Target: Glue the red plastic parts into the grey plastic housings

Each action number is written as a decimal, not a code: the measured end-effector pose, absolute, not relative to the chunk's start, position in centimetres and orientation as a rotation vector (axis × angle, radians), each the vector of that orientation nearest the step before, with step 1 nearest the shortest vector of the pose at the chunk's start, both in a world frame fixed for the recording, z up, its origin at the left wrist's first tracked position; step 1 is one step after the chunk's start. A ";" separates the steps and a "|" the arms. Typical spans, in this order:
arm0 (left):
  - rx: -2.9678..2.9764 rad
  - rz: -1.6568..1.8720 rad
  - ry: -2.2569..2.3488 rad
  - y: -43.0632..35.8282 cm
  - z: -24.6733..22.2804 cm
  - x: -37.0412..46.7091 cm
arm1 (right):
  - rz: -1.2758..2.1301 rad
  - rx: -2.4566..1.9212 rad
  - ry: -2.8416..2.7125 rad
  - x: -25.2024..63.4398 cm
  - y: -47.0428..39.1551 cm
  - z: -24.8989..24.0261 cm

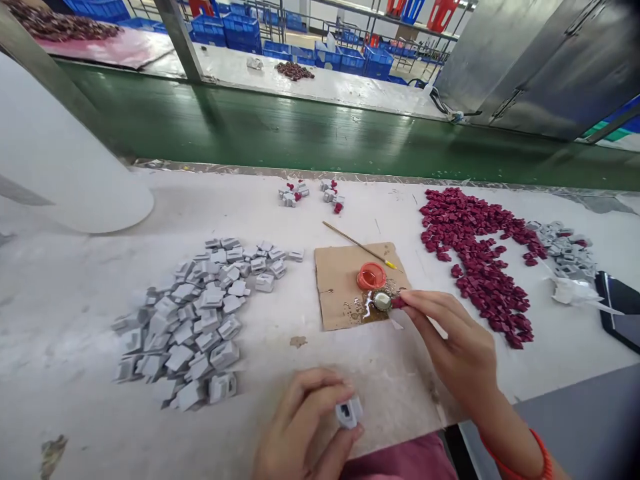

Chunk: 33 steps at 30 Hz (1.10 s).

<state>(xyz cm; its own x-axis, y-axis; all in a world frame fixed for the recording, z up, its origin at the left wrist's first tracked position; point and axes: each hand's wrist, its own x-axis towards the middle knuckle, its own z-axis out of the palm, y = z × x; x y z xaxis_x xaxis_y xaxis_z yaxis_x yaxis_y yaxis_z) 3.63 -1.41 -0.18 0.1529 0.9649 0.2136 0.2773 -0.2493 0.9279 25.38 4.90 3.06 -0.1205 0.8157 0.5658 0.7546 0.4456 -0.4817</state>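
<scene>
My left hand [313, 420], near the front edge of the table, pinches a small grey plastic housing [349, 412] with an opening facing up. My right hand [453, 333] grips a small dark red plastic part [399, 303] between thumb and fingertips. That part is at the edge of a metal bottle cap [383, 301]; whether they touch I cannot tell. The cap rests on a piece of brown cardboard [333, 267], amid a wet, shiny patch. Behind it stands an orange-red cap [371, 275] with liquid inside. A thin stick [350, 239] with a yellow end lies across the cardboard's far edge.
Loose grey housings [200, 320] are heaped at left, dark red parts [470, 233] at right. Grey-and-red pieces [294, 193] lie toward the back. Farther right are more grey pieces [567, 247] and a black phone-like object [620, 307]. A green conveyor belt [280, 127] runs behind the table.
</scene>
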 end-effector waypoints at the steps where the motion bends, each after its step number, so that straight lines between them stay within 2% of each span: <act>1: 1.728 1.120 1.241 -1.6 -0.4 3.7 | 0.026 -1.298 -1.963 25.4 5.4 2.9; 7: 2.081 1.113 1.175 -1.4 -0.7 3.8 | 0.000 -1.259 -2.110 25.4 6.4 2.6; 19: 2.040 1.122 1.345 -1.3 -0.4 4.3 | -0.051 -1.268 -2.030 24.7 5.1 3.7; 24: 2.015 1.140 1.390 -0.7 0.1 4.6 | 0.184 -1.316 -1.872 24.0 3.3 3.2; 28: 1.992 1.057 1.342 0.0 0.3 4.4 | 0.429 -1.192 -1.907 23.0 1.5 2.7; 33: 1.910 1.048 1.286 0.5 0.5 4.2 | 0.510 -1.101 -1.954 22.0 0.6 2.2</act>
<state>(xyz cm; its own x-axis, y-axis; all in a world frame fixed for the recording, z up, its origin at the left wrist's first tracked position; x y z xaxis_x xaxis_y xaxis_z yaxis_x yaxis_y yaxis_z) 4.16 0.51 0.51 0.2182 0.9357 0.2770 0.4601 -0.3490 0.8164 21.95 0.65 2.18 -0.2841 0.8431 0.4566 0.5123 0.5361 -0.6710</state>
